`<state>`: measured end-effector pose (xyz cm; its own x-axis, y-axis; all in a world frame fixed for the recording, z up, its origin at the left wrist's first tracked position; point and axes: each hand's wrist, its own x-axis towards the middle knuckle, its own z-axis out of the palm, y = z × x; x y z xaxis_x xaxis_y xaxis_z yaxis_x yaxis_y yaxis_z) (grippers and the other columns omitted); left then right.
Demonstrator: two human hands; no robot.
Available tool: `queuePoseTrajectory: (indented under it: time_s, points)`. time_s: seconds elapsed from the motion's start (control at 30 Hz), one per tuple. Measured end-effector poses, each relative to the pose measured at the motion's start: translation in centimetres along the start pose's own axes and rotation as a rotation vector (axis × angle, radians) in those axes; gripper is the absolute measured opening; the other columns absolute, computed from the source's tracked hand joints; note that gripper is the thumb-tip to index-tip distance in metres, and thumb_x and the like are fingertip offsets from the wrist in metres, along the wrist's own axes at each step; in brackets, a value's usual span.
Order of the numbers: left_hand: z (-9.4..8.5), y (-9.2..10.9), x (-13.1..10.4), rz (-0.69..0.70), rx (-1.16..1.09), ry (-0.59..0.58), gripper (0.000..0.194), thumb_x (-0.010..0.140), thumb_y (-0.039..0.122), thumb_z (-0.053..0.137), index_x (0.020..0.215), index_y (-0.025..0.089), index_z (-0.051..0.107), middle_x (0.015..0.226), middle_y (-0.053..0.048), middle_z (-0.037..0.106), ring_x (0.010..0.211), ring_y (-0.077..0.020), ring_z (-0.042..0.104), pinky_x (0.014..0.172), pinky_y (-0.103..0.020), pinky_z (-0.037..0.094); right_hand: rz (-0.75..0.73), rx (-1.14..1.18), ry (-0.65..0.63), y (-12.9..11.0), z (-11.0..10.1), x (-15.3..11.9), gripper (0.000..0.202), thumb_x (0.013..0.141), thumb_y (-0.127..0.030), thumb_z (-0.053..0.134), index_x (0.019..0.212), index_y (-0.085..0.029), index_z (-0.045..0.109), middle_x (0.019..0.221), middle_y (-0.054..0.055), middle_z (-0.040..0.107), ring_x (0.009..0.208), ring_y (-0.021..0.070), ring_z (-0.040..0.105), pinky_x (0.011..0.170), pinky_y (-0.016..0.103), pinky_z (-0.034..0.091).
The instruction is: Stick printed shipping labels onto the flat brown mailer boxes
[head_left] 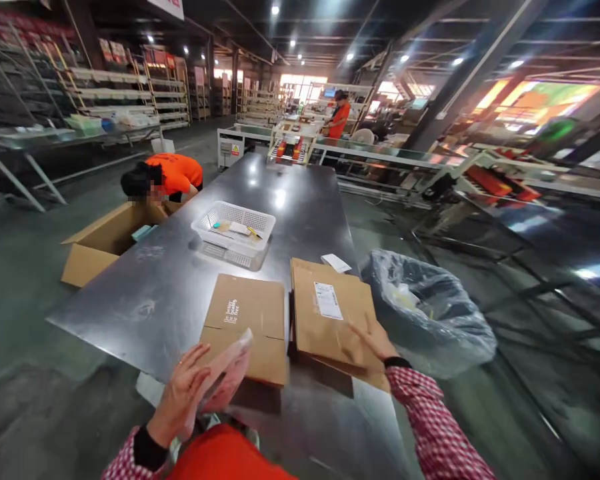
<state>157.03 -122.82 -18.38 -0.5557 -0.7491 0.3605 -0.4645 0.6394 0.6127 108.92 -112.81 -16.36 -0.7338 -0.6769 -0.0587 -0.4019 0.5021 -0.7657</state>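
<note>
My left hand point(183, 390), at the front edge of the metal table, holds a thin, translucent pinkish plastic bag point(229, 379); the thumb side is partly hidden behind it. Just beyond lies a flattened cardboard box point(247, 303) with white printing. To its right is a stack of flattened cardboard boxes point(307, 333), with a white label point(329, 301) on the top one. My right hand point(375, 340) is over the right side of that stack, fingers apart and slightly blurred; whether they touch the cardboard I cannot tell.
A white plastic basket point(215, 237) with small items stands farther up the metal table point(305, 207). A white card point(337, 263) lies behind the stack. Right of the table is a bin lined with clear plastic point(445, 333). At left, a person point(177, 175) bends over an open carton point(93, 247).
</note>
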Motion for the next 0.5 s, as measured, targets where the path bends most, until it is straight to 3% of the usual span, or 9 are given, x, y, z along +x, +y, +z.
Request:
queuePoseTrajectory:
  time_s: [0.03,0.13,0.2,0.27,0.33,0.4,0.5]
  points:
    - [-0.3,-0.4,-0.2,0.036,0.022,0.014,0.032,0.095,0.030,0.040,0.092,0.023,0.071,0.126,-0.007,0.062,0.123,-0.0226,0.053,0.098,-0.044,0.049,-0.070,0.075,-0.141,-1.7,1.3,-0.8,0.090,0.061,-0.061,0.069,0.134,-0.014,0.047,0.143,0.021,0.041,0.135,0.0325,0.036,0.111,0.048,0.030]
    - [-1.3,-1.3,-0.5,0.114,0.077,0.037,0.027,0.094,0.029,0.044,0.097,0.024,0.070,0.125,-0.005,0.063,0.122,-0.0204,0.054,0.097,-0.039,0.050,-0.416,0.318,-0.801,-8.0,7.7,-3.8,0.103,0.059,-0.057,0.077,0.145,-0.023,0.031,0.153,0.013,0.026,0.142,0.0258,0.023,0.115,0.045,0.023]
    - [-2.0,-1.6,-0.6,0.123,0.111,0.029,0.027,0.094,0.030,0.044,0.097,0.024,0.070,0.125,-0.004,0.064,0.121,-0.0195,0.054,0.098,-0.037,0.050,-0.579,0.327,-1.122,-12.1,12.1,-5.7,0.100,0.058,-0.052,0.081,0.143,-0.024,0.035,0.148,0.012,0.034,0.138,0.0248,0.030,0.114,0.043,0.025]
    - [-2.8,-1.7,-0.8,0.095,0.147,-0.009,0.030,0.096,0.031,0.041,0.097,0.025,0.070,0.125,-0.004,0.063,0.122,-0.0192,0.054,0.099,-0.037,0.049,-0.606,0.340,-1.316,-14.9,15.4,-7.5,0.082,0.064,-0.054,0.076,0.133,-0.020,0.049,0.130,0.012,0.053,0.120,0.0236,0.050,0.104,0.041,0.039]
    - [-3.6,-1.6,-1.5,0.006,0.202,-0.063,0.034,0.097,0.033,0.037,0.100,0.026,0.070,0.127,-0.004,0.062,0.122,-0.0208,0.053,0.100,-0.041,0.047,-0.569,0.377,-1.329,-16.3,17.3,-9.2,0.061,0.073,-0.060,0.066,0.113,-0.014,0.061,0.103,0.010,0.063,0.092,0.0191,0.060,0.084,0.035,0.050]
    - [-4.0,-1.1,-2.4,-0.130,0.256,-0.074,0.034,0.094,0.040,0.042,0.113,0.024,0.066,0.133,-0.009,0.057,0.126,-0.0266,0.050,0.102,-0.049,0.044,-0.618,0.378,-1.190,-16.6,18.3,-10.8,0.049,0.080,-0.060,0.058,0.091,-0.013,0.065,0.085,0.006,0.062,0.077,0.0159,0.056,0.071,0.030,0.048]
    - [-3.9,1.2,-3.3,-0.271,0.213,0.008,0.071,0.081,0.052,0.061,0.139,0.015,0.043,0.145,-0.018,0.042,0.135,-0.0341,0.037,0.106,-0.055,0.037,-0.784,0.302,-1.008,-16.2,19.0,-13.3,0.043,0.086,-0.056,0.053,0.077,-0.015,0.065,0.076,0.004,0.059,0.071,0.0147,0.052,0.066,0.027,0.043]
